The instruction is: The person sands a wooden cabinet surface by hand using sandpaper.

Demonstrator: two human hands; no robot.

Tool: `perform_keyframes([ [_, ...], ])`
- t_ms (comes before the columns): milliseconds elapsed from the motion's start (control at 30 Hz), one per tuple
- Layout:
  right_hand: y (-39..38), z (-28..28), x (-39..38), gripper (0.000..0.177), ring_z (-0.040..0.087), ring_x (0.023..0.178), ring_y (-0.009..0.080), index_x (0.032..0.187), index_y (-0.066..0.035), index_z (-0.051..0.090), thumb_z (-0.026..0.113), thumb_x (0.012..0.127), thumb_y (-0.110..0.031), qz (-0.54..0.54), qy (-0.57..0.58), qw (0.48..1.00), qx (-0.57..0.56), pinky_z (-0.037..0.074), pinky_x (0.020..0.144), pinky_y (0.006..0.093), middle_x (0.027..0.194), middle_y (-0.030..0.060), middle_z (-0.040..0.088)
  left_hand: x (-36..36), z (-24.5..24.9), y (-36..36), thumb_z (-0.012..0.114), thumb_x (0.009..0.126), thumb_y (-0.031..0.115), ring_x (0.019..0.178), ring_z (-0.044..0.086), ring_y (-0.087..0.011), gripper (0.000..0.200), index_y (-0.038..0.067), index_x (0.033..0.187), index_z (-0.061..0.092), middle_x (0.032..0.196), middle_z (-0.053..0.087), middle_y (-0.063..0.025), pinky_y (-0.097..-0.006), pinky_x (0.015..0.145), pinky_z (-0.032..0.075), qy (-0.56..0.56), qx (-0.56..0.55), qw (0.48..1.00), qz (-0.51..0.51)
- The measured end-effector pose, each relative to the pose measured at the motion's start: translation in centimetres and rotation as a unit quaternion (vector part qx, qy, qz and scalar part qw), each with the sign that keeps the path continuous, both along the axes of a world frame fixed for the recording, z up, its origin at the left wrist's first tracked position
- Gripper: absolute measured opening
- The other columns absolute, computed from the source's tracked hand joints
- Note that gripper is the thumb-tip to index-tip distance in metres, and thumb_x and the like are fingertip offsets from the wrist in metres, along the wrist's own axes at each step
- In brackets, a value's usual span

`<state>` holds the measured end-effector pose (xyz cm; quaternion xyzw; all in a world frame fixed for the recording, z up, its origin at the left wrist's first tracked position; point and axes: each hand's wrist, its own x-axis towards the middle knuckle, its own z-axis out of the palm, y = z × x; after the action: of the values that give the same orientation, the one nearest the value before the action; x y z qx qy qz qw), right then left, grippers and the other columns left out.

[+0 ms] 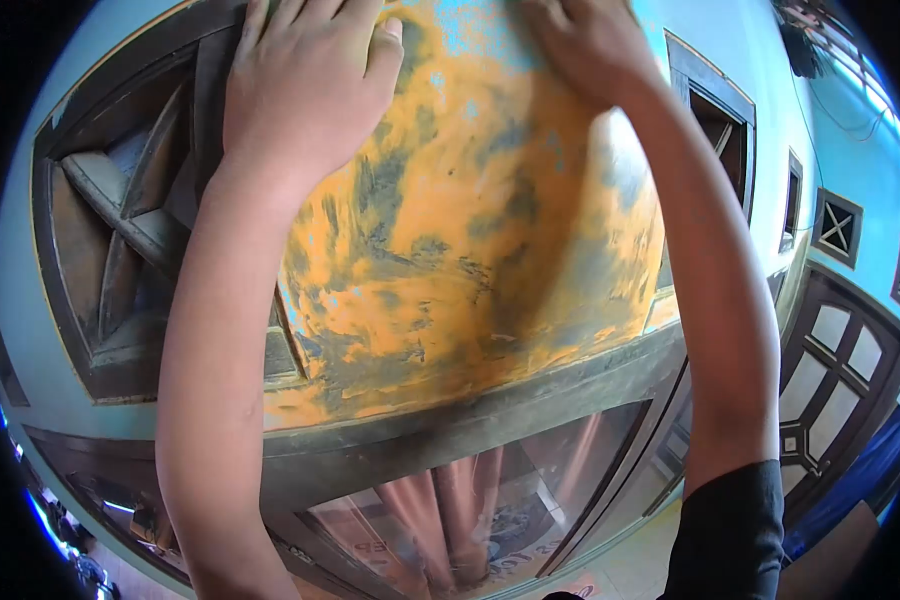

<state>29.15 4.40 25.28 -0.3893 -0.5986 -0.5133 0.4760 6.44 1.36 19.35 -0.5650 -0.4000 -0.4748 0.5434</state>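
Both my arms reach up to a wall patch of mottled orange, grey and blue, its surface scuffed and uneven. My left hand lies over the patch's left edge, beside the dark wooden vent frame, thumb apart from the stretched fingers, whose tips run out at the top. Nothing shows in it. At the upper right of the patch is my right hand, smeared by motion, its fingers partly cut off by the top edge; I cannot tell what it holds, if anything.
Below the patch runs a dark wooden beam over a glass window with pinkish curtains behind. Another wooden vent stands to the right. Farther right are a blue wall and a panelled door.
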Motion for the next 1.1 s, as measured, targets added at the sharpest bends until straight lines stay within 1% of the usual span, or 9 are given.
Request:
perform_keyframes([
  [200, -1.8, -3.7, -4.2, 0.07, 0.008, 0.159, 0.0379, 0.165, -0.02, 0.025, 0.032, 0.108, -0.059, 0.026, -0.105, 0.994, -0.022, 0.004, 0.128, 0.0555, 0.172, 0.0188, 0.011, 0.2, 0.0, -0.4, 0.031, 0.109, 0.03, 0.157, 0.021, -0.0333, 0.057, 0.002, 0.158, 0.035, 0.167, 0.028, -0.0175, -0.0477, 0.131, 0.01, 0.001, -0.01, 1.0, 0.016],
  [400, -0.1, 1.2, -1.9, 0.062, 0.011, 0.159, 0.0389, 0.164, -0.022, 0.028, 0.03, 0.11, -0.051, 0.049, 0.078, 0.996, -0.015, 0.01, 0.128, 0.0561, 0.171, 0.0187, 0.018, -0.9, -1.1, 1.0, 0.034, 0.108, 0.031, 0.157, 0.021, -0.0328, 0.058, 0.003, 0.159, 0.033, 0.168, 0.028, -0.0165, -0.048, 0.131, 0.011, 0.029, 0.006, 0.999, 0.038],
  [600, -3.6, -7.6, -2.0, 0.066, 0.01, 0.159, 0.0383, 0.166, -0.022, 0.022, 0.034, 0.109, -0.052, 0.019, -0.137, 0.988, -0.066, 0.009, 0.127, 0.058, 0.171, 0.0178, 0.018, -1.8, -5.9, 2.3, 0.048, 0.102, 0.039, 0.156, 0.026, -0.0315, 0.063, 0.016, 0.16, 0.038, 0.168, 0.032, -0.0085, -0.0557, 0.126, 0.019, 0.078, 0.015, 0.997, -0.021],
  [700, 1.1, -6.6, 0.6, 0.067, 0.006, 0.16, 0.0378, 0.166, -0.02, 0.021, 0.034, 0.108, -0.052, 0.098, 0.04, 0.994, 0.005, 0.005, 0.128, 0.0577, 0.173, 0.016, 0.013, -1.8, -9.8, 0.9, 0.051, 0.1, 0.037, 0.157, 0.023, -0.0314, 0.065, 0.016, 0.161, 0.037, 0.169, 0.028, -0.008, -0.0553, 0.126, 0.018, 0.091, -0.042, 0.995, -0.008],
  [800, -1.0, -8.6, -1.7, 0.066, 0.005, 0.16, 0.0387, 0.166, -0.019, 0.021, 0.033, 0.109, -0.051, -0.018, -0.072, 0.997, -0.038, 0.004, 0.128, 0.0579, 0.174, 0.0144, 0.011, -1.8, -12.4, 0.0, 0.048, 0.101, 0.036, 0.158, 0.02, -0.0349, 0.067, 0.013, 0.163, 0.033, 0.17, 0.026, -0.0121, -0.0562, 0.126, 0.017, 0.098, -0.095, 0.991, 0.0],
  [833, -0.9, -10.0, -1.4, 0.066, 0.005, 0.159, 0.0396, 0.166, -0.019, 0.021, 0.033, 0.109, -0.049, 0.005, -0.141, 0.99, 0.003, 0.004, 0.128, 0.0581, 0.174, 0.0135, 0.012, -1.8, -13.2, -0.3, 0.048, 0.101, 0.039, 0.158, 0.019, -0.0365, 0.07, 0.012, 0.163, 0.032, 0.17, 0.025, -0.0136, -0.0577, 0.126, 0.016, 0.104, -0.113, 0.988, -0.009],
  [933, -2.3, -8.4, 1.2, 0.066, 0.007, 0.159, 0.0385, 0.166, -0.02, 0.024, 0.036, 0.108, -0.05, 0.012, -0.031, 0.993, -0.117, 0.005, 0.128, 0.0565, 0.173, 0.0137, 0.016, -2.5, -15.9, -0.5, 0.049, 0.099, 0.041, 0.158, 0.019, -0.0373, 0.072, 0.011, 0.163, 0.032, 0.171, 0.024, -0.0138, -0.0587, 0.126, 0.015, 0.12, -0.144, 0.982, 0.001],
  [967, -0.3, -8.8, 2.1, 0.065, 0.012, 0.159, 0.035, 0.164, -0.021, 0.03, 0.04, 0.106, -0.049, 0.091, 0.063, 0.993, -0.037, 0.007, 0.129, 0.0548, 0.171, 0.0141, 0.022, -2.6, -16.8, -0.6, 0.05, 0.099, 0.041, 0.158, 0.018, -0.039, 0.072, 0.011, 0.162, 0.033, 0.171, 0.023, -0.015, -0.0606, 0.125, 0.014, 0.12, -0.161, 0.98, -0.001],
  [1100, -0.9, -16.3, -0.7, 0.062, 0.03, 0.154, 0.0379, 0.157, -0.031, 0.043, 0.054, 0.098, -0.049, 0.08, -0.04, 0.996, -0.022, 0.017, 0.121, 0.0694, 0.164, 0.0089, 0.038, -2.8, -21.2, -0.8, 0.054, 0.096, 0.044, 0.157, 0.018, -0.0425, 0.076, 0.011, 0.161, 0.035, 0.169, 0.026, -0.0182, -0.065, 0.124, 0.01, 0.117, -0.187, 0.975, -0.041],
])
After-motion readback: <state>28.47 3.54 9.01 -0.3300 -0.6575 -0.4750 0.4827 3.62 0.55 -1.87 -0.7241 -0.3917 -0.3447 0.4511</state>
